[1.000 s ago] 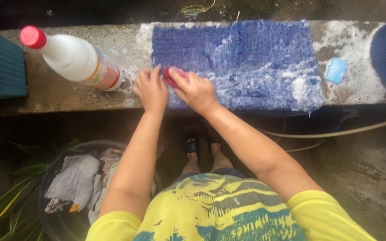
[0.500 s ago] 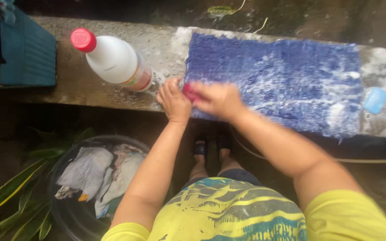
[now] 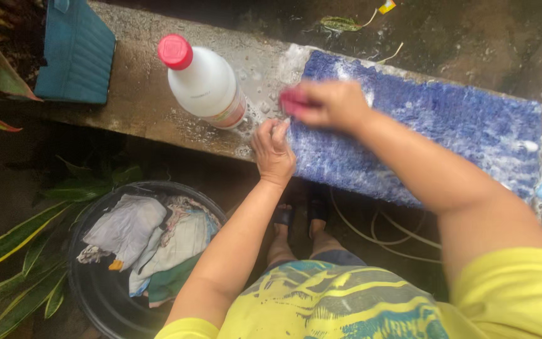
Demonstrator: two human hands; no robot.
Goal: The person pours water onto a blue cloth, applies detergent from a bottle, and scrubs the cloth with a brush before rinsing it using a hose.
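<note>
The right hand [image 3: 334,103] has its grip closed around a red brush [image 3: 293,100], pressed on the far left corner of the blue mat [image 3: 434,135]. The mat lies flat and soapy on the concrete tabletop [image 3: 139,107], with its long axis along the tabletop, from left to right. The left hand [image 3: 274,150] is closed on the near left edge of the mat, the fingers curled together. A white bottle [image 3: 205,81] with a red cap stands just beside the mat. Below, a dark tub [image 3: 95,295] holds clothes.

Both hands [image 3: 302,125] on soapy blue mat [image 3: 434,132]
</note>
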